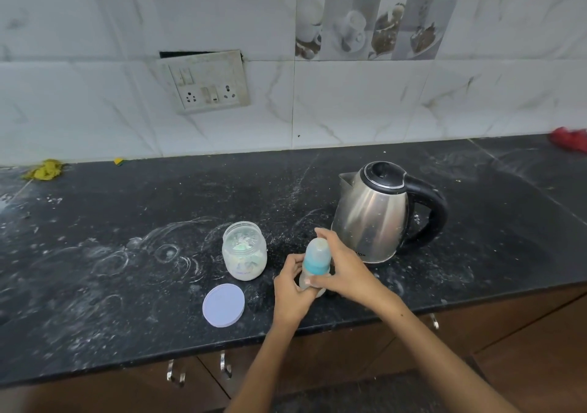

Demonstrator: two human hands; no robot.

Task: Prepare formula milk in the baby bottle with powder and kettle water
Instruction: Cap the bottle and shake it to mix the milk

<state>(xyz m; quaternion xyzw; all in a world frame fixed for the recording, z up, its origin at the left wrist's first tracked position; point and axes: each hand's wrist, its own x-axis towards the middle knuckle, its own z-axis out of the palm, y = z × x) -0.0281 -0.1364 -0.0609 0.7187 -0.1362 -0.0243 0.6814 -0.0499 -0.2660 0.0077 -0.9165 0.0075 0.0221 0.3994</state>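
Lid flat by worktop front edge | open powder jar behind it | left hand fingers curled round baby bottle base (capped) | right hand fingers wrapped round its cap | kettle just behind, right.

Hands: two, the left hand and the right hand
Bottles: one clear baby bottle with a teal collar and cap
Kettles: one steel electric kettle with a black handle
Jars: one open clear plastic jar of white powder
Lids: one round pale lilac lid
Cloths: two, one yellow rag, one red cloth
Wall switchboards: one
Cabinet handles: three metal
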